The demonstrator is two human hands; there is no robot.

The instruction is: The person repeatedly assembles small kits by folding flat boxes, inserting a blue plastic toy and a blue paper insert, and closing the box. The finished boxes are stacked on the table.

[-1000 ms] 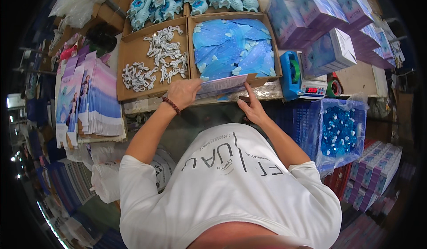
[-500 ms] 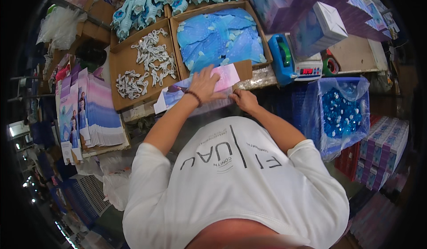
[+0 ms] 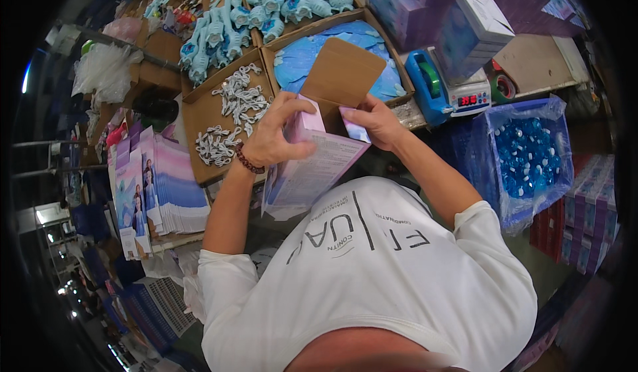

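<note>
An unfolded pink and purple carton is tilted in front of my chest, its open end facing up and away. Its long brown-sided lid flap stands raised over the opening. My left hand grips the carton's left side near the mouth, thumb on the printed panel. With thumb and fingers, my right hand holds a small side flap at the right of the opening. The dark inside shows only partly, so I cannot tell its contents.
Beyond lie a box of bundled white cables, a box of blue printed pieces and light-blue moulded parts. Flat cartons stand left. Right are a tape dispenser, scale, finished cartons and a blue crate.
The carton went from flattened and low to squared open and upright, its lid flap now raised. My right hand moved from its lower edge to a side flap; my left hand shifted left.
</note>
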